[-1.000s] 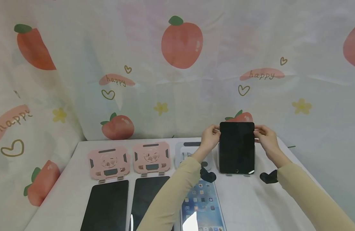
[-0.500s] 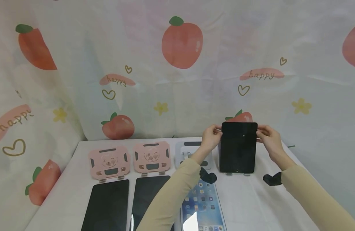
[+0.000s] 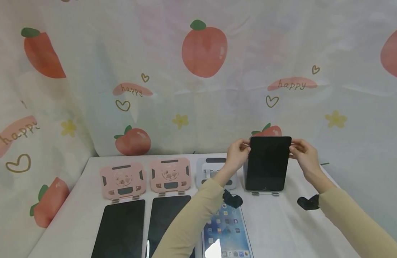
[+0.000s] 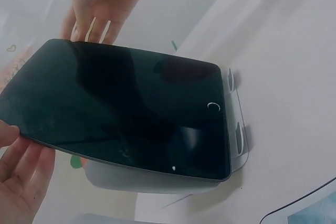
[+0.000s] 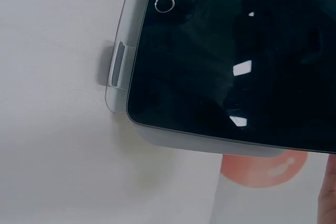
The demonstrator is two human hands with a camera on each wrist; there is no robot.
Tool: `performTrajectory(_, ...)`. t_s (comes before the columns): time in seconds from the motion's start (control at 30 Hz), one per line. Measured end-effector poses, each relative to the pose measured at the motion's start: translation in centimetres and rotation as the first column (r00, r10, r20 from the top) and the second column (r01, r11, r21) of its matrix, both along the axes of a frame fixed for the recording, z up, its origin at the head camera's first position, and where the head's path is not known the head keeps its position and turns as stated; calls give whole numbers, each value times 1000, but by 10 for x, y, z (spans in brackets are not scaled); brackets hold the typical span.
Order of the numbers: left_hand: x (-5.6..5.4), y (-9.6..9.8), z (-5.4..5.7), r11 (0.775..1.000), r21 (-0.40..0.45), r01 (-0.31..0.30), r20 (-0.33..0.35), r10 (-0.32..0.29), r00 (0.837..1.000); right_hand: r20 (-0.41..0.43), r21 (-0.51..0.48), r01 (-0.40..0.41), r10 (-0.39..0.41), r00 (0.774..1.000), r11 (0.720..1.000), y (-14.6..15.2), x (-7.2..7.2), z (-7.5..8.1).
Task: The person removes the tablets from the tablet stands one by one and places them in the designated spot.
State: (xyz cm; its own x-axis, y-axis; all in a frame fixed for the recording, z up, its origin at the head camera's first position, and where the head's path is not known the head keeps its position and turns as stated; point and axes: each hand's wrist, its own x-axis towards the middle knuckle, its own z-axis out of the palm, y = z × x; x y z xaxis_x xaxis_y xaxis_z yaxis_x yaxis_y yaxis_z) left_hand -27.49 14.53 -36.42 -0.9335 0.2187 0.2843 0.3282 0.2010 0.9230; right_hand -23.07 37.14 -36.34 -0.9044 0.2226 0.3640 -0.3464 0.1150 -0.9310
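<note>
A black tablet (image 3: 268, 165) with a round home button stands nearly upright at the back right of the table, tilted a little. My left hand (image 3: 237, 154) pinches its left edge near the top, thumb in front and fingers behind. Opposite, my right hand (image 3: 307, 161) pinches the right edge at the same height. Behind the tablet is a pale stand (image 4: 239, 153), mostly hidden; its two lip hooks lie just beyond the tablet's bottom edge. In the right wrist view, the stand's clear base (image 5: 116, 103) shows beside the tablet's lower corner.
Two pink stands (image 3: 123, 181) and a grey-white stand (image 3: 214, 166) line the table's back to the left. Before them lie two black tablets (image 3: 121, 225) and a tablet with a lit icon screen (image 3: 228, 229). A printed curtain (image 3: 159, 53) hangs behind.
The tablet's top has swung to the right with both hands, so it leans. Its bottom edge has risen slightly off the stand's hooks.
</note>
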Motion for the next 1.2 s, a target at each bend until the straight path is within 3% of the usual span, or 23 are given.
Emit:
performTrajectory(0.2,4,0,-1,1000,15,13,-11,-13,1000,-23,-11,-25,24,999,1000,1,6,2)
performTrajectory(0.6,26,-3,4,999,18,35,-73,-33,997,-66,-1,-74,74,995,997,3,28,7)
performTrajectory(0.97,50,-6,4,998,37,44,-5,-44,999,-36,29,-104,105,994,994,7,46,6)
performTrajectory(1.2,63,-10,-1,997,48,56,0,-56,998,-11,32,-164,164,986,986,10,59,2)
